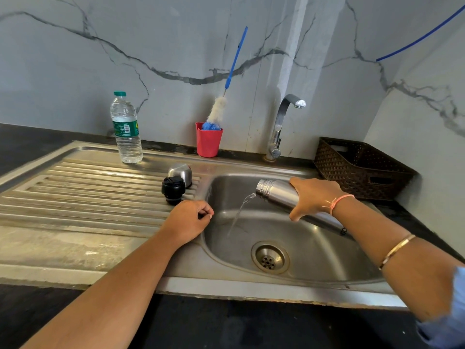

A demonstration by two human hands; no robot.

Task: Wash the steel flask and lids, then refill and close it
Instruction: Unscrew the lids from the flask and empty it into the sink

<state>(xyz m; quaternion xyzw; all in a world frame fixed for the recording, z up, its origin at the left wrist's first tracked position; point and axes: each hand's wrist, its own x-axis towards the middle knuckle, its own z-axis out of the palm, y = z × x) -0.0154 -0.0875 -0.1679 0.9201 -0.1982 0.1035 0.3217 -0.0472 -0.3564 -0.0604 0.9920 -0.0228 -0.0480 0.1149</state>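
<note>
— What's left of the basin [314,255]?
— The drainboard [83,197], bearing the stopper [173,189] just before the cap [180,172] (bottle [126,129] behind). Brush [218,112] in the cup [208,143], left of the tap [279,129]; basket [362,167] right. Flask [276,193] over the basin.

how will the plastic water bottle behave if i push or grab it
The plastic water bottle looks mostly full, so it is probably heavy for its size. Tall and narrow, standing on the drainboard, it may tip if pushed high.
</note>
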